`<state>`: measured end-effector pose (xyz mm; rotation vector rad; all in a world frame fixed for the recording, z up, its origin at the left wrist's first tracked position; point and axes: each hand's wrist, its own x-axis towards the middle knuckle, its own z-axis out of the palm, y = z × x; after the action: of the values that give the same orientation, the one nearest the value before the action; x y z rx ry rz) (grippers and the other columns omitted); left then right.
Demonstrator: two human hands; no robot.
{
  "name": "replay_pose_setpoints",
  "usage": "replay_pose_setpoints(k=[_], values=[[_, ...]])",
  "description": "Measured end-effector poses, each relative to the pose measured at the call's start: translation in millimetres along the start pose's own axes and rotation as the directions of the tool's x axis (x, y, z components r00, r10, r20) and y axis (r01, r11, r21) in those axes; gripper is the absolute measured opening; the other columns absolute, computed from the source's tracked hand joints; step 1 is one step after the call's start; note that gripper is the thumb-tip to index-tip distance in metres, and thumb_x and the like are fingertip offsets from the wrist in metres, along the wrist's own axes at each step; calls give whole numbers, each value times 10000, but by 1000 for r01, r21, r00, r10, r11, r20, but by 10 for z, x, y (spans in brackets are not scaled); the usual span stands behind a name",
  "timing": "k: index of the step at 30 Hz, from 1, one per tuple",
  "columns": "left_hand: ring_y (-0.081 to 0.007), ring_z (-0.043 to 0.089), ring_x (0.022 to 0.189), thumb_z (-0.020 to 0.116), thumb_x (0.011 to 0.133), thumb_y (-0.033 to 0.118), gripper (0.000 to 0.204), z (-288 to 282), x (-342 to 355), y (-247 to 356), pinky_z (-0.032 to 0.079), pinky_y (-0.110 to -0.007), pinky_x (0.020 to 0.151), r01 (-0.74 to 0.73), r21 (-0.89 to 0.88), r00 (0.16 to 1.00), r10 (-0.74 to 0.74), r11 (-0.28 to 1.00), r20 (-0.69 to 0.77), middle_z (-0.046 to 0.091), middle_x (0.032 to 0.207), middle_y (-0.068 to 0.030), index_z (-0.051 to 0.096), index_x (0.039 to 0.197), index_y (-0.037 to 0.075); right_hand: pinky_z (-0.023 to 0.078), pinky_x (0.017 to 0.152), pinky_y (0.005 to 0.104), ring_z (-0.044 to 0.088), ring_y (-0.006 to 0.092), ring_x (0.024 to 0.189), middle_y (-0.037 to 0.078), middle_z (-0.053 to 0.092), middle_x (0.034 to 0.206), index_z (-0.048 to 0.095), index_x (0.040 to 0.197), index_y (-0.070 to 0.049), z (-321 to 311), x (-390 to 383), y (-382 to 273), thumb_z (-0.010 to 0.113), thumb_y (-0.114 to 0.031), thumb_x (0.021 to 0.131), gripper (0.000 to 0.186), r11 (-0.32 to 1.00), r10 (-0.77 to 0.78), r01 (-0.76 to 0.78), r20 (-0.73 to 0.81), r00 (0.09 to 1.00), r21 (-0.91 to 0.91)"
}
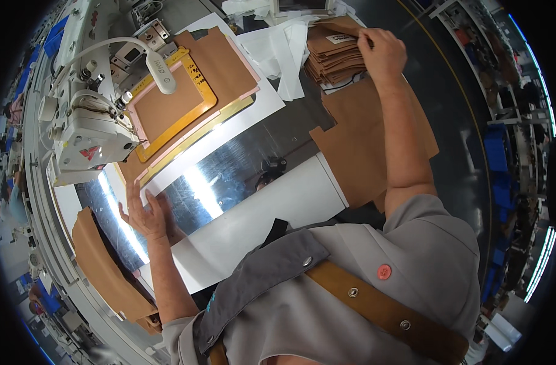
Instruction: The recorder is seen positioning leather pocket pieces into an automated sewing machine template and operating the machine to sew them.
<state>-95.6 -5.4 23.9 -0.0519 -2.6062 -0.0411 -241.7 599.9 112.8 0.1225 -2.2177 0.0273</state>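
Observation:
My right hand (384, 58) is at the far right, its thumb and fingers closed on the edge of the top brown fabric piece (345, 25) of a stack (334, 59). A small white label lies on that stack. My left hand (145, 214) is over the shiny metal table plate (220, 182), fingers spread and holding nothing. Just beyond its fingertips is the near edge of a yellow clamp frame (211, 100) with pink edging. Brown fabric (168, 109) lies under and around this frame, beside the white sewing machine head (92, 143).
Larger brown pieces (357, 140) lie under my right forearm. More brown fabric (104, 261) hangs over the table's left side. White crumpled sheeting (278, 52) sits between frame and stack. A white sheet (260, 213) covers the near table edge. A white lamp (160, 72) arches over the frame.

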Motion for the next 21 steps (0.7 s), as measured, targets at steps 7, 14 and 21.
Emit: replay_pose_setpoints(k=[7, 14, 21], values=[[-102, 667, 875, 659, 1029, 305, 360, -367, 389, 1691, 556, -265, 787, 620, -769, 756, -142, -158, 639, 751, 1029, -50, 693, 1266, 37, 469, 767, 406, 641, 205, 780, -3, 677, 838, 670, 811, -109, -597, -29, -1568, 737, -143, 798, 76, 837, -362, 300, 51, 931, 457], [-131, 699, 932, 637, 1027, 104, 275, -45, 306, 1585, 569, -284, 843, 786, -567, 581, -19, -246, 814, 737, 1053, -90, 623, 1256, -48, 494, 864, 392, 666, 258, 946, 54, 696, 941, 709, 935, -83, -279, -419, -2624, 794, -280, 819, 244, 414, -553, 78, 182, 813, 907], [-70, 685, 868, 647, 1022, 90, 232, -214, 343, 1353, 551, -219, 795, 664, -709, 689, -176, -236, 703, 763, 979, -64, 672, 1229, -11, 508, 889, 275, 639, 108, 989, 32, 703, 1042, 663, 1141, 7, 504, -202, -2603, 666, -258, 1022, 290, 209, -603, -812, 726, 331, 545]])
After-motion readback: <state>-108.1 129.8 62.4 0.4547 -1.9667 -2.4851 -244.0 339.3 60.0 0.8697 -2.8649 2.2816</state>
